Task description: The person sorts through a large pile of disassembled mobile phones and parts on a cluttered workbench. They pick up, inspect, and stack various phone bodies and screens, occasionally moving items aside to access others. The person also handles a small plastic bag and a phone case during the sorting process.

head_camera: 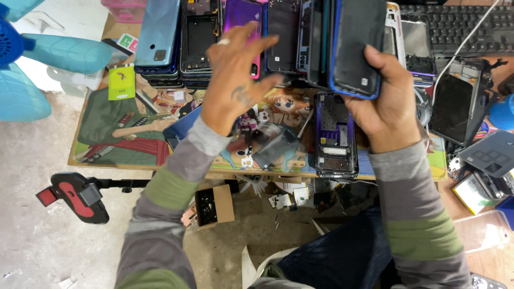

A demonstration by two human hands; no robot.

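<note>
Phone in a blue-rimmed dark case [356, 45], tilted upright, sits clamped in the right hand [388, 104]: the thumb presses its lower right edge and the fingers wrap behind it, above the far right part of the desk. The left hand [235, 80] hovers just beside it to the left, fingers spread apart and holding nothing, over a row of stacked phone backs and frames [214, 40] that lines the rear of the desk: a light blue shell [159, 32], black frames, a purple one [242, 16].

Below the held phone, a stripped purple phone frame [334, 134] lies flat near the front edge of the cartoon-printed desk mat [123, 128]. A small yellow-green rectangular card [121, 83] rests on the mat's left side, with a white-and-green label [127, 42] just behind it. A small open cardboard box [213, 205] with dark bits inside sits on the floor under the desk edge, among scattered scraps.

To the right are a black keyboard [455, 24], a dark tablet-like screen [455, 104] and a grey flat device [492, 152]. At left, a blue fan [32, 59] and a red-and-black phone clamp [75, 197] on an arm crowd the desk's side.
</note>
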